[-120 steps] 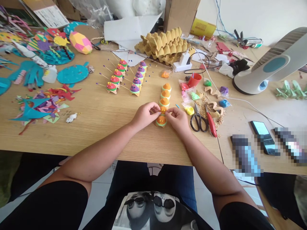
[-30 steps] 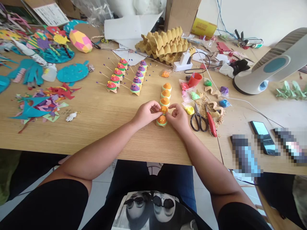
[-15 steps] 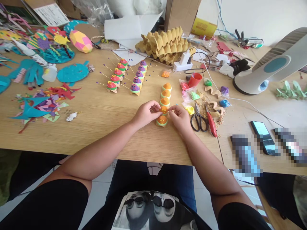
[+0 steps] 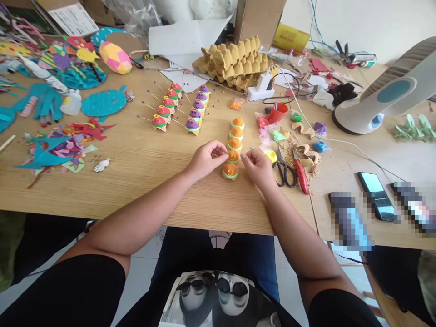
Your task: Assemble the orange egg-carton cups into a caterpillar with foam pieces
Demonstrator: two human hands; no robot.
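Note:
A row of orange egg-carton cups [image 4: 235,144] with pale green rims runs away from me on the table. The front cup [image 4: 230,171] and the one behind it bear yellow eyes and a curved yellow mouth. My left hand [image 4: 207,160] is at the left side of the second cup, thumb and fingers pinched together at its edge. Just right of that cup, my right hand [image 4: 258,167] has its fingertips pinched, slightly apart from the cup. Whatever is in either pinch is too small to make out. Black-handled scissors [image 4: 284,171] lie beside my right hand.
A red utility knife [image 4: 301,176], wood shavings and bagged coloured clay lie at the right, near a red cup [image 4: 278,112]. Finished red [image 4: 165,106] and purple cup rows [image 4: 197,110] with pins stand further back. Phones [image 4: 376,195] lie far right.
My right hand has drawn back a little to the right, away from the second cup. Its yellow mouth now shows clearly. A pale stick has come into view at the left edge.

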